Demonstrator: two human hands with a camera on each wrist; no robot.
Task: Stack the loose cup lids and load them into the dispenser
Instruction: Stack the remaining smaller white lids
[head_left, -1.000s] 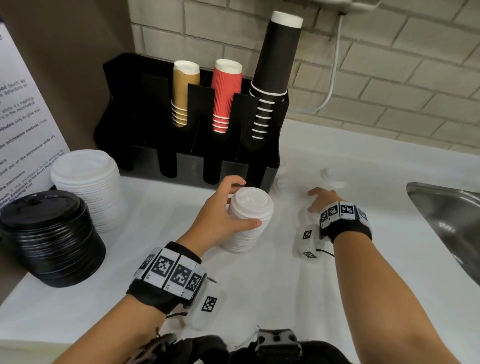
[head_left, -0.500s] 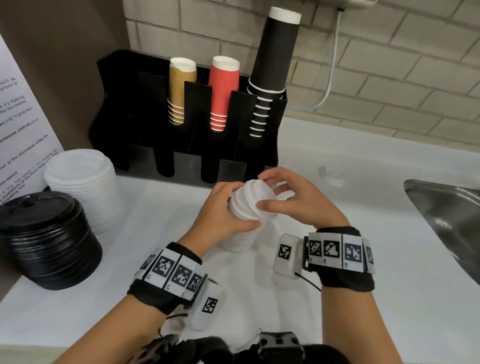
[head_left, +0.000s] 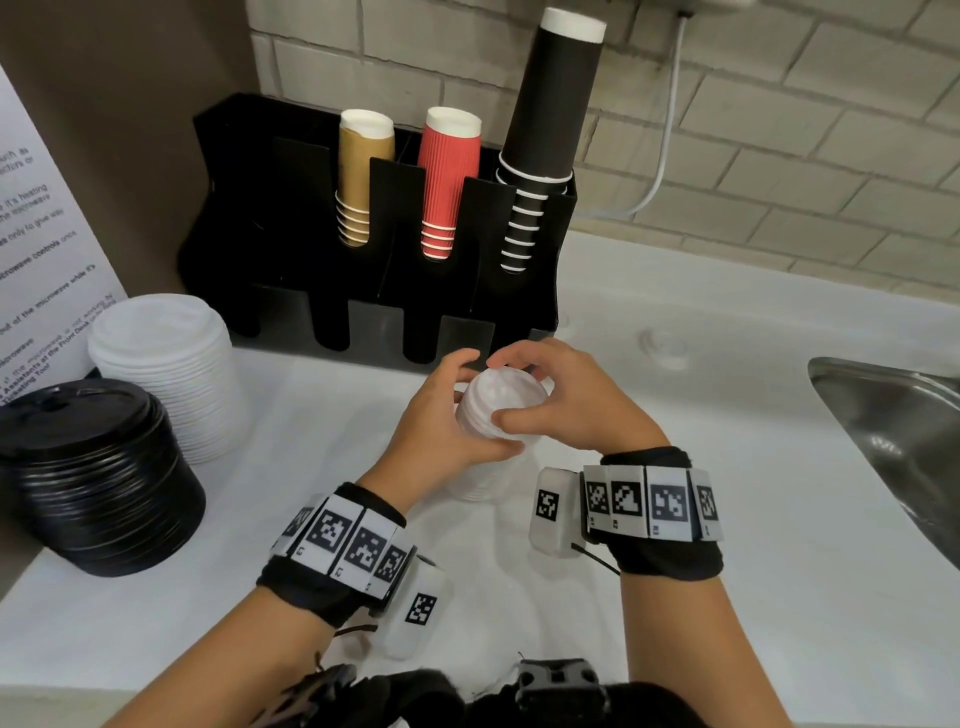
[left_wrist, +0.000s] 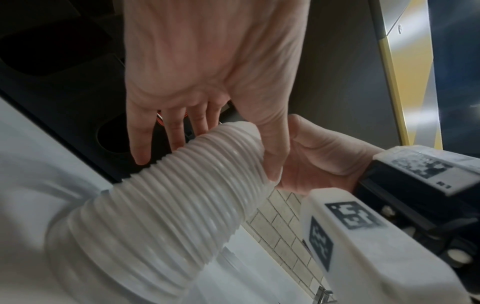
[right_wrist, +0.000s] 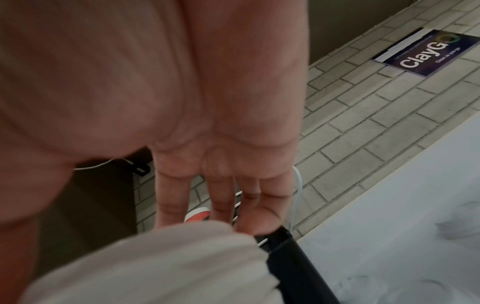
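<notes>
Right hand (head_left: 558, 402), back from the white surface (head_left: 779, 519), now cupping the tilted white ribbed plastic lid stack (head_left: 501, 402), seating a lid; left hand (head_left: 441, 421) grasping its side; black dispenser (head_left: 291, 218) unloaded

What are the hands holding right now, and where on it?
Both hold the small white lid stack: the left hand wraps its side near the top, the right hand has its grip on the top lid's rim.
</notes>
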